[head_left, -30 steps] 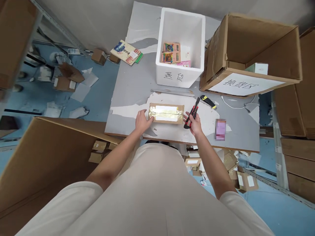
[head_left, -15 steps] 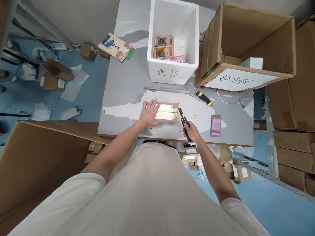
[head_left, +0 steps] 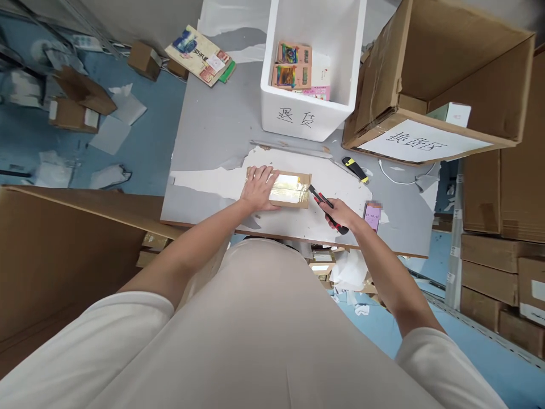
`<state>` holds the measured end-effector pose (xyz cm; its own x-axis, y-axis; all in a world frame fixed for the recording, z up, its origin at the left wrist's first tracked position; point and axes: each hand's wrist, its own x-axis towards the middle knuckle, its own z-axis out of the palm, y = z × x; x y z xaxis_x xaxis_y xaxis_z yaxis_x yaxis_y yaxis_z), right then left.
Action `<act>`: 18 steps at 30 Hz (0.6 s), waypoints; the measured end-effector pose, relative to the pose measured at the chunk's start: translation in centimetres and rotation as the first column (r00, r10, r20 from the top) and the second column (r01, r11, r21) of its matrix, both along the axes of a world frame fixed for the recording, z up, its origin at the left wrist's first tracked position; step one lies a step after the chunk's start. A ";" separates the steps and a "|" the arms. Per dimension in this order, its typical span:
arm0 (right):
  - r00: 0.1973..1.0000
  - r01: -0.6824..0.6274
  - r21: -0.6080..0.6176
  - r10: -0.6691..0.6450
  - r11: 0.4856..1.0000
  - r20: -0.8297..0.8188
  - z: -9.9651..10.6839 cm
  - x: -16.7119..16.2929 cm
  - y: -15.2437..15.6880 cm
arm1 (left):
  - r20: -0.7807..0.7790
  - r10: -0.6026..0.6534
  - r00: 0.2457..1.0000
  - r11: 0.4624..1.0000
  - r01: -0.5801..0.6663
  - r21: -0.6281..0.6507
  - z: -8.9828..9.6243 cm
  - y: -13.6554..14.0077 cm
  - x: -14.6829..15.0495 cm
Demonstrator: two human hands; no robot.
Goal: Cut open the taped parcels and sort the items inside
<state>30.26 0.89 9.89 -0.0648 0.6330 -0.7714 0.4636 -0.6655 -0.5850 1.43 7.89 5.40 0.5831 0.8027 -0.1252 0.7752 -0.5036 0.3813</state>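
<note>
A small cardboard box (head_left: 290,196) with a white label and shiny clear tape lies flat on the table (head_left: 204,136). My left hand (head_left: 259,190) rests on its left end, fingers spread, and covers that part. In my right hand (head_left: 338,213) is a black and red utility knife (head_left: 327,205), fingers wrapped round its handle. The knife's tip is at the box's right end; whether it touches the tape I cannot tell. Beyond my right hand lies a second cutter, black and yellow (head_left: 355,170). A phone with a pink screen (head_left: 372,216) lies right of my right hand.
A white foam bin (head_left: 293,122) holding booklets stands at the back. Beside it is a big open carton (head_left: 372,102) with a handwritten sign. Books (head_left: 200,54) lie at the back left corner. Another large carton (head_left: 85,255) stands at the left, below table height.
My right hand has tilted the utility knife and brought its tip to the box's right end. The whole view has shifted and turned slightly. My left hand stays on the box.
</note>
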 end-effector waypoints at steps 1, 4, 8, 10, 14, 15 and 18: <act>1.000 -0.003 0.007 0.003 1.000 -0.005 0.0 -0.2 -0.2 | -0.011 0.007 1.000 1.000 -0.007 0.000 0.0 0.0 0.0; 1.000 -0.008 0.039 0.007 0.999 0.018 0.4 -0.7 -1.4 | -0.016 0.015 1.000 1.000 -0.015 0.012 0.0 -0.3 0.1; 0.996 -0.047 0.055 0.042 0.997 0.084 0.9 -0.9 -2.6 | 0.006 -0.001 1.000 0.999 0.000 0.038 0.1 -0.5 0.0; 0.993 -0.062 0.047 0.057 0.997 0.101 1.0 -1.0 -2.4 | 0.006 -0.020 1.000 0.999 0.020 0.047 0.1 -0.4 -0.1; 0.989 -0.070 0.026 0.066 0.997 0.130 1.0 -1.4 -1.3 | -0.004 -0.060 0.998 0.997 0.060 0.038 -0.1 -0.3 -0.1; 0.989 -0.064 0.028 0.059 0.998 0.135 1.0 -1.6 -1.2 | -0.004 -0.063 0.998 0.997 0.063 0.038 -0.2 -0.3 -0.1; 0.992 -0.018 0.045 0.013 0.999 0.127 1.0 -1.9 -2.2 | -0.012 -0.046 0.999 0.998 0.046 0.045 -0.3 -0.4 -0.1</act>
